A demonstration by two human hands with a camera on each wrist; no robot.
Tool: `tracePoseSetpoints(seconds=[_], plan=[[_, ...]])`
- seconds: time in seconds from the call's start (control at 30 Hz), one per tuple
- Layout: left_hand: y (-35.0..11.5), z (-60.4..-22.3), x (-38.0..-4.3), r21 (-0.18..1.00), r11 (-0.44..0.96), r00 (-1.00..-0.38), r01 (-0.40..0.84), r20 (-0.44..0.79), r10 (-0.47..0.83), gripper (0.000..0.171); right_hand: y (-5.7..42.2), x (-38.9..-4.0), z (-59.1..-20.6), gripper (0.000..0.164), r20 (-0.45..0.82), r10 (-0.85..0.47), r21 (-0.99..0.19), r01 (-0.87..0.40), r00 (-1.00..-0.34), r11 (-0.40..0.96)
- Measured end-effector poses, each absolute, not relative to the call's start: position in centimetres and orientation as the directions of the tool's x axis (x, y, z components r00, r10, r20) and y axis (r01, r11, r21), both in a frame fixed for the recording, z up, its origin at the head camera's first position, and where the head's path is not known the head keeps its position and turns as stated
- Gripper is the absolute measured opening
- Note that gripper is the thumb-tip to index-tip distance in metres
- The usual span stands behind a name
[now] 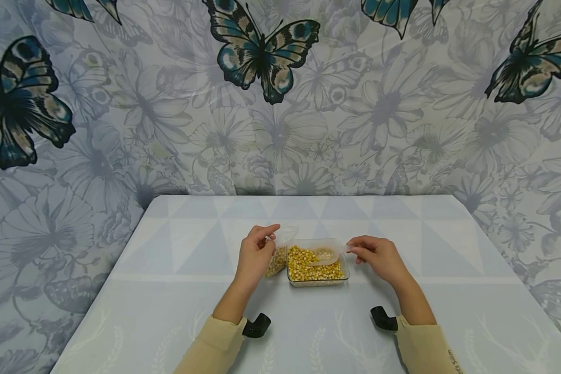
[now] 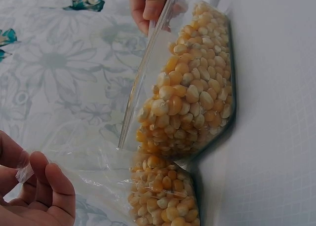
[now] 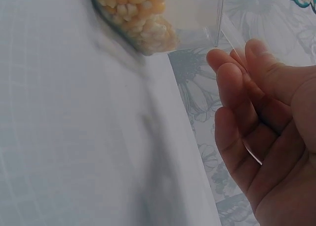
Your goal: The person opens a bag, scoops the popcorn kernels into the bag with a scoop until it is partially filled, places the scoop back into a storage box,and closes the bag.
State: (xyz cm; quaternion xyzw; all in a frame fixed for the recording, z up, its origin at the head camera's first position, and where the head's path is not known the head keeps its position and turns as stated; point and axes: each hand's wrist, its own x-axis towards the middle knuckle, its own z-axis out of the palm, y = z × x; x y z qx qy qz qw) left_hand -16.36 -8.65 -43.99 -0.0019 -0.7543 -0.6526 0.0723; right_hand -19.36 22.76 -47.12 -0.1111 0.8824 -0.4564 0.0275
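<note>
A clear rectangular container (image 1: pixel 319 283) of yellow corn kernels (image 1: pixel 304 265) stands on the table. To its left, touching it in the left wrist view, is a clear plastic bag (image 2: pixel 98 167) partly filled with corn kernels (image 2: pixel 165 191). My left hand (image 1: pixel 257 252) pinches the bag's upper edge between thumb and fingers. Over the container's right part lies a translucent scoop (image 1: pixel 326 255) with pale kernels in it. At the container's right rim, my right hand (image 1: pixel 376 255) pinches the scoop's thin clear end; its other fingers are loosely bent in the right wrist view.
The pale patterned table (image 1: pixel 177 301) extends around the container and bag. Its far edge meets a butterfly-and-flower cloth backdrop (image 1: pixel 280 145). Black wrist-camera mounts (image 1: pixel 257 326) stick out from both yellow sleeves (image 1: pixel 215 345).
</note>
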Motion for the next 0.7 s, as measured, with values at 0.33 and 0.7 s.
tracePoseSetpoints(seconds=[0.33, 0.7], plan=[[-8.57, -44.02, -16.4, 0.983, 0.155, -0.989, 0.096, 0.111, -0.096, 0.042, 23.07, -19.4, -46.98, 0.024, 0.023, -0.194, -0.846, -0.123, -0.981, 0.519], [-8.54, -43.82, -16.2, 0.984, 0.154, -0.99, 0.088, 0.103, -0.097, 0.042, 23.3, -19.44, -46.84, 0.025, 0.049, -0.194, -0.863, -0.14, -0.98, 0.485]])
